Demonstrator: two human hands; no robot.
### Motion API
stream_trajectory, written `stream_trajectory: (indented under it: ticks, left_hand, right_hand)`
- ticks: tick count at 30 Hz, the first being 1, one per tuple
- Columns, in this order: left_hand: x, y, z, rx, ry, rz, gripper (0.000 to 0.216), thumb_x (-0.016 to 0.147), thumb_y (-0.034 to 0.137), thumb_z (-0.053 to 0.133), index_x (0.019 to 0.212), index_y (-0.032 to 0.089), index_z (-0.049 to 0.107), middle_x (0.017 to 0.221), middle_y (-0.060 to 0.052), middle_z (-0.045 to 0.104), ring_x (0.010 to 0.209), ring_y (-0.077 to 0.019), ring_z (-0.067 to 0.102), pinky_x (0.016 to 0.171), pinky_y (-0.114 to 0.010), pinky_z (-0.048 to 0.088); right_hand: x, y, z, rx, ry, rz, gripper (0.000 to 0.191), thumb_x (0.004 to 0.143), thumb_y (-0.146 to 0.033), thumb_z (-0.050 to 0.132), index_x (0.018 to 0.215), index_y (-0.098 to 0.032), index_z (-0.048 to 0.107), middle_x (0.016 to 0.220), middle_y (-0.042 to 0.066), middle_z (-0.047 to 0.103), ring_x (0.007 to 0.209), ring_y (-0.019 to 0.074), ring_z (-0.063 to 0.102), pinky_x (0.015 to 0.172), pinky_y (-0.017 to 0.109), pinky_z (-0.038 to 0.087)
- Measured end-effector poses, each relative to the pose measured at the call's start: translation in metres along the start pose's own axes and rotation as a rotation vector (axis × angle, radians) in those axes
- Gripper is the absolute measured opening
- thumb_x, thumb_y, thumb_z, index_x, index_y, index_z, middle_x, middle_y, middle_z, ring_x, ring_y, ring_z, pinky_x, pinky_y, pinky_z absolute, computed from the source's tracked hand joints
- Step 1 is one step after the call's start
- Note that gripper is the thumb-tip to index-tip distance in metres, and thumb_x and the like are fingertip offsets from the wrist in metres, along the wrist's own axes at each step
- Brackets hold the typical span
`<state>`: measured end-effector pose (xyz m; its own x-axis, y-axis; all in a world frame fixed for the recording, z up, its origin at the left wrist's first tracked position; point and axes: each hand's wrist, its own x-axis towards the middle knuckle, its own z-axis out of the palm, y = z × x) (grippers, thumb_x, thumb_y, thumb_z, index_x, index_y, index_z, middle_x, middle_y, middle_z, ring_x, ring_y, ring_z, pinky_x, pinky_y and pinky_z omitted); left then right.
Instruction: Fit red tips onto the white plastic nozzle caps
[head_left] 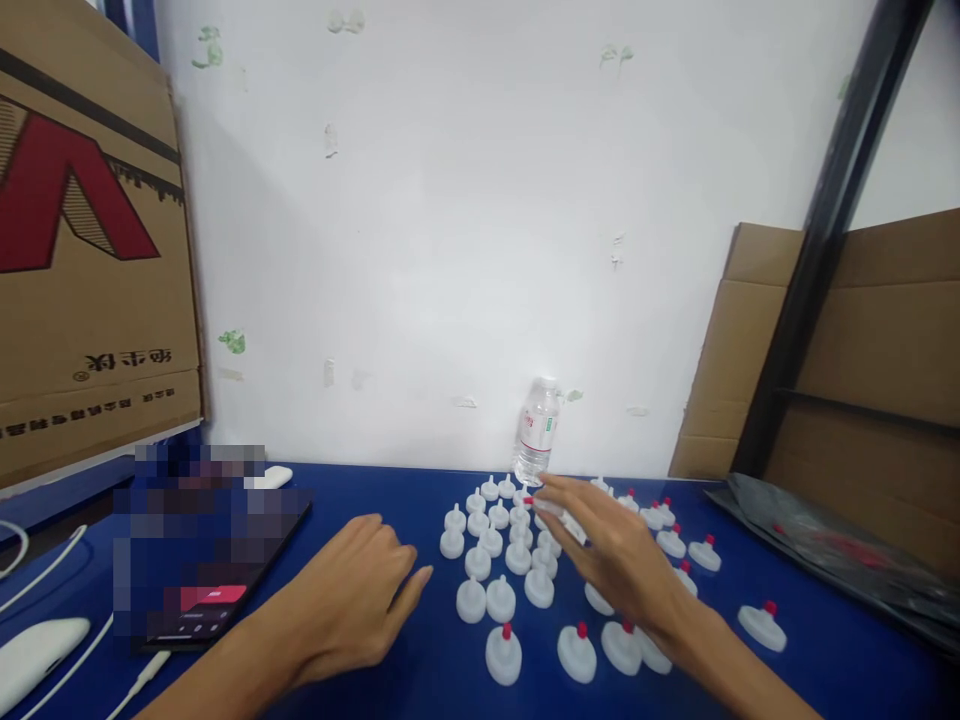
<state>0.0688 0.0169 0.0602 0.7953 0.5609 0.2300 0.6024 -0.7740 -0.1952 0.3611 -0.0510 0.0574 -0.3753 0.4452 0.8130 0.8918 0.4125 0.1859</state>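
My right hand (611, 535) pinches a white nozzle cap with a red tip (550, 507) between thumb and fingers, tilted sideways above the group of caps. Under and left of it stand several white nozzle caps (478, 562) with bare pale spouts, close together on the blue table (405, 490). In front and to the right are several white caps with red tips (503, 656), spread more loosely; my right hand and forearm hide some. My left hand (356, 590) hovers left of the caps, fingers curled in, thumb sticking out, nothing visible in it.
A clear water bottle (537, 430) stands against the white wall behind the caps. At left lie a tablet-like screen (202, 610), partly blurred, white cables and a white device (41, 650). A large carton (90, 270) rises there. Dark plastic bags (825, 540) and cardboard (739, 350) are at right.
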Motion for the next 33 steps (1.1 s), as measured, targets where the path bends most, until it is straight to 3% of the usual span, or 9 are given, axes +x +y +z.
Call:
stream_trajectory:
  ticks: [4, 7, 10, 15, 18, 24, 33]
  left_hand:
    - [-0.008, 0.005, 0.007, 0.161, -0.047, -0.029, 0.041, 0.098, 0.024, 0.035, 0.076, 0.019, 0.070, 0.075, -0.014, 0.070, 0.069, -0.0338, 0.066, 0.063, -0.045, 0.044]
    - [-0.013, 0.016, 0.017, 0.223, -0.117, 0.082, 0.031, 0.086, 0.012, 0.045, 0.070, 0.019, 0.072, 0.068, -0.012, 0.068, 0.063, -0.0312, 0.065, 0.056, -0.040, 0.040]
    - [-0.014, 0.025, 0.024, 0.293, -0.247, 0.187, 0.027, 0.077, 0.007, 0.053, 0.063, 0.019, 0.071, 0.062, -0.011, 0.066, 0.061, -0.0304, 0.065, 0.053, -0.037, 0.039]
    - [-0.011, 0.030, 0.023, 0.294, -0.298, 0.164, 0.028, 0.082, 0.006, 0.051, 0.074, 0.019, 0.074, 0.070, -0.011, 0.070, 0.067, -0.0312, 0.069, 0.054, -0.038, 0.044]
    - [-0.006, 0.028, 0.025, 0.272, -0.233, 0.159, 0.030, 0.088, 0.006, 0.046, 0.082, 0.019, 0.072, 0.074, -0.010, 0.071, 0.067, -0.0302, 0.069, 0.056, -0.038, 0.045]
    - [0.001, 0.027, 0.021, 0.156, 0.011, 0.088, 0.030, 0.100, 0.015, 0.037, 0.089, 0.021, 0.064, 0.082, -0.007, 0.069, 0.073, -0.0274, 0.067, 0.062, -0.035, 0.043]
    - [0.004, 0.025, 0.022, -0.024, 0.048, 0.071, 0.030, 0.104, 0.017, 0.033, 0.097, 0.025, 0.061, 0.097, -0.005, 0.066, 0.084, -0.0246, 0.066, 0.066, -0.034, 0.042]
  right_hand:
    - [-0.004, 0.033, -0.008, -0.074, -0.028, 0.199, 0.023, 0.102, -0.027, 0.052, 0.120, -0.019, 0.063, 0.119, 0.013, 0.073, 0.105, 0.0270, 0.073, 0.086, 0.043, 0.063]
    - [-0.005, 0.053, -0.015, -0.128, -0.059, 0.312, 0.021, 0.101, -0.031, 0.051, 0.114, -0.020, 0.063, 0.120, 0.012, 0.072, 0.104, 0.0273, 0.073, 0.085, 0.041, 0.061]
    - [-0.007, 0.068, -0.020, -0.166, -0.135, 0.431, 0.021, 0.100, -0.034, 0.050, 0.109, -0.021, 0.064, 0.118, 0.010, 0.072, 0.099, 0.0261, 0.072, 0.082, 0.038, 0.058]
    - [-0.010, 0.082, -0.023, -0.228, -0.250, 0.553, 0.026, 0.100, -0.031, 0.047, 0.115, -0.020, 0.065, 0.114, 0.010, 0.072, 0.096, 0.0257, 0.071, 0.078, 0.035, 0.052]
    - [-0.014, 0.091, -0.025, -0.286, -0.330, 0.625, 0.028, 0.098, -0.026, 0.046, 0.115, -0.019, 0.067, 0.113, 0.012, 0.072, 0.094, 0.0264, 0.070, 0.075, 0.034, 0.049]
    - [-0.031, 0.113, -0.025, -0.399, -0.525, 0.710, 0.017, 0.088, -0.019, 0.059, 0.093, -0.016, 0.075, 0.096, 0.015, 0.073, 0.097, 0.0323, 0.067, 0.075, 0.035, 0.043]
    - [-0.056, 0.134, -0.012, -0.378, -0.723, 0.830, 0.008, 0.077, -0.024, 0.075, 0.084, -0.020, 0.076, 0.085, 0.010, 0.077, 0.082, 0.0294, 0.073, 0.063, 0.029, 0.040]
